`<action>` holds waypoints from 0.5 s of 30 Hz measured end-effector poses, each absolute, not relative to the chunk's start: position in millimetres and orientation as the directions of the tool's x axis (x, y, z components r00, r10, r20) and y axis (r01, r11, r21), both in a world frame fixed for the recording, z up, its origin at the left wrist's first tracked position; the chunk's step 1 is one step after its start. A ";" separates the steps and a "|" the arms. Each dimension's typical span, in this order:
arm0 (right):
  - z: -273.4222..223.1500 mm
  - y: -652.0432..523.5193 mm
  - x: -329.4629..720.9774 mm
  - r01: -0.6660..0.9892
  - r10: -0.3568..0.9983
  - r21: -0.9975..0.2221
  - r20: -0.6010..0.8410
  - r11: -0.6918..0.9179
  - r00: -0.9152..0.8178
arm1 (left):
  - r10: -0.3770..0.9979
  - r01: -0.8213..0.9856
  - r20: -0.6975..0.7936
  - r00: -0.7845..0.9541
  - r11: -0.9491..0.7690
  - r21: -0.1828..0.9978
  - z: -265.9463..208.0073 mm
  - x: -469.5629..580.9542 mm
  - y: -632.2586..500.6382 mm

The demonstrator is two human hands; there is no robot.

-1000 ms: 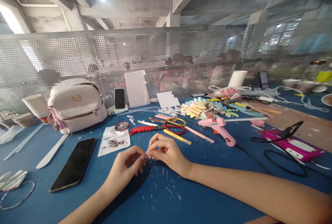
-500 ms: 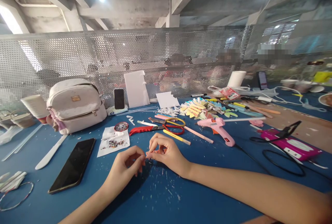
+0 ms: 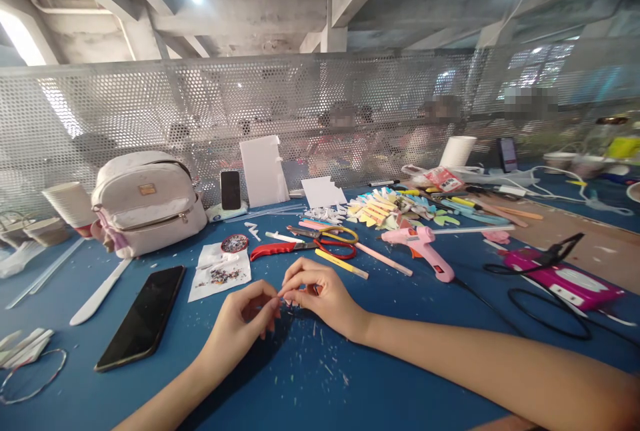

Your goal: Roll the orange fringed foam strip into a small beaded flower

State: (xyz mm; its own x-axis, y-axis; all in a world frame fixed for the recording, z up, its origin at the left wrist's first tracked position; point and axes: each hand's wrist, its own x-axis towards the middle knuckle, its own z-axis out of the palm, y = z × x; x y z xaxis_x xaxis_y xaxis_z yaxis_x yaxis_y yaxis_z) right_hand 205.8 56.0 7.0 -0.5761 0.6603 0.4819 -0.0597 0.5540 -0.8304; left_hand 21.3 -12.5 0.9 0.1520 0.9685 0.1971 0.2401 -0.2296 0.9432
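Note:
My left hand (image 3: pixel 243 319) and my right hand (image 3: pixel 323 296) meet fingertip to fingertip above the blue table (image 3: pixel 300 384). Both are closed in a pinch around something tiny, which the fingers mostly hide. A bit of orange-pink shows inside my right fingers, too small to name. Pale shavings lie scattered on the tabletop below. Just beyond my hands are red-handled scissors (image 3: pixel 340 244), red-handled pliers (image 3: pixel 273 250) and a yellow marker (image 3: pixel 342 264). Left of them, a white paper sheet (image 3: pixel 200 284) carries dark crumbs and a small round red dish (image 3: pixel 235 243).
A black phone (image 3: pixel 143 318) lies to the left, near a white backpack (image 3: pixel 145 201). At the right rest a pink glue gun (image 3: pixel 424 250) and a magenta power strip (image 3: pixel 565 278) with looping cables. Cut paper pieces (image 3: pixel 383 208) are heaped behind. A perforated metal screen (image 3: pixel 280 98) bounds the table.
My right fingers have closed together slightly, and less of the orange-pink bit shows. My left hand stays almost still. The camera view has shifted very slightly.

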 end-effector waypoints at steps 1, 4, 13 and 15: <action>6.8 56.1 205.8 -0.061 0.659 -0.832 0.479 0.551 -0.580 | 0.969 0.238 0.196 0.152 -0.229 0.944 0.9 21.1 -12.5; 6.7 55.8 205.7 -0.068 0.655 -0.840 0.468 0.538 -0.593 | 0.969 0.218 0.196 0.149 -0.226 0.949 0.7 20.6 -11.8; 6.7 54.8 205.2 -0.069 0.665 -0.831 0.488 0.552 -0.565 | 0.971 0.163 0.197 0.132 -0.217 0.963 2.1 20.1 -9.1; 6.0 55.2 204.7 -0.088 0.670 -0.833 0.497 0.546 -0.551 | 0.971 0.161 0.198 0.132 -0.218 0.963 2.7 20.2 -9.2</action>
State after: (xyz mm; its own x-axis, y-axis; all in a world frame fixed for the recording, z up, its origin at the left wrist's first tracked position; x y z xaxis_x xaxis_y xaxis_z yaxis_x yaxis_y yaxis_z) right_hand 204.7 55.2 6.0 -0.5515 0.6698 0.4973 -0.0880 0.5461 -0.8331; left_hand 20.2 -9.2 2.7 0.1316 0.9714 0.1978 0.1608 -0.2179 0.9626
